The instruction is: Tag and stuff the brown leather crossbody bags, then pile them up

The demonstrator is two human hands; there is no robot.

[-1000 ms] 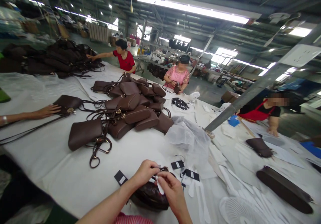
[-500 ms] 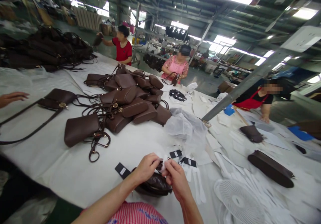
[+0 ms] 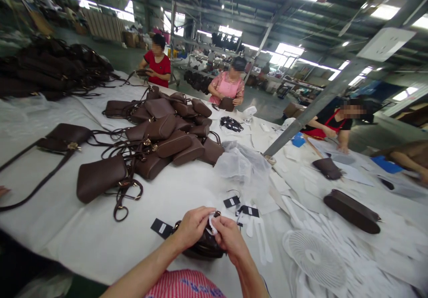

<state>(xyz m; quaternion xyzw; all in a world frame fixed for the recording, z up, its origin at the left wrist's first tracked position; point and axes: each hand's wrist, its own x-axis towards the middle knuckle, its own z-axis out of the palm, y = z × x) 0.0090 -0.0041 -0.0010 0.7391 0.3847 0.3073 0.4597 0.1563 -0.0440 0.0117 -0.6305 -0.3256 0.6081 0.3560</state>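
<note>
A dark brown handbag (image 3: pixel 203 247) lies on the table right in front of me, partly hidden under both hands. Over its top, my left hand (image 3: pixel 193 227) pinches a thin white strip (image 3: pixel 211 224) that looks like paper or tissue. My right hand (image 3: pixel 229 234) is closed on the same strip from the other side, its fingertips nearly meeting the left ones. A dark end, perhaps of a strap or handle, shows just above the fingers. Beside my left wrist, a black tag with a white label (image 3: pixel 161 228) lies next to the bag.
Brown shoulder bags (image 3: pixel 174 149) are piled ahead on the white table (image 3: pixel 100 244). Black tags (image 3: pixel 249 211), clear plastic (image 3: pixel 242 164), white strips (image 3: pixel 265 244) and a white fan (image 3: pixel 314 255) lie to the right. A slanted metal post (image 3: pixel 297 120) rises there. Several co-workers surround the table.
The white strip has shifted slightly left and down between my fingers. At the far left, another person's hand has mostly withdrawn. The co-worker in red has lowered a bag. My view has shifted slightly.
</note>
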